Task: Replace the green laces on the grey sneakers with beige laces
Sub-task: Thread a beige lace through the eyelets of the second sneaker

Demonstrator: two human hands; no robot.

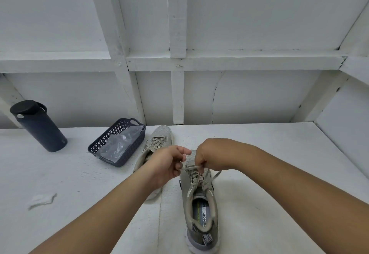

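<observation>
Presently on the white table (pixel 279 154):

Near sneaker (pixel 200 203): grey, toe pointing away, heel nearest the camera, insole printed "MEMORY FOAM". Stands upright directly below both sets of fingers. Beige lace (pixel 196 176) is threaded through its eyelets; one loose end trails off to the right of the right-hand fingers, onto the table.

Left hand (pixel 167 164): fingers curled, thumb and forefinger pinching the lace at the sneaker's forward eyelets. Fingertips sit just left of the right hand's, nearly touching it.

Right hand (pixel 211 155): fingers curled downward, clamped on the lace just above the tongue. The lace runs from these fingers across to the left-hand fingers and back toward the heel.

Far sneaker (pixel 159 136): grey, same make, lying just beyond and left of the left-hand fingers, its rear part hidden under the left wrist. Laced in a pale lace; exact colour hard to tell.

Basket (pixel 111 136): dark, perforated, with a handle, further left of the left-hand fingers, just beside the far sneaker. Holds a clear plastic bag (pixel 119 144).

Bottle (pixel 40 126): dark, lidded, upright, well left of the basket.

Scrap (pixel 42 199): a pale, crumpled bit lying well apart to the left of the left forearm; what it is cannot be told.
</observation>
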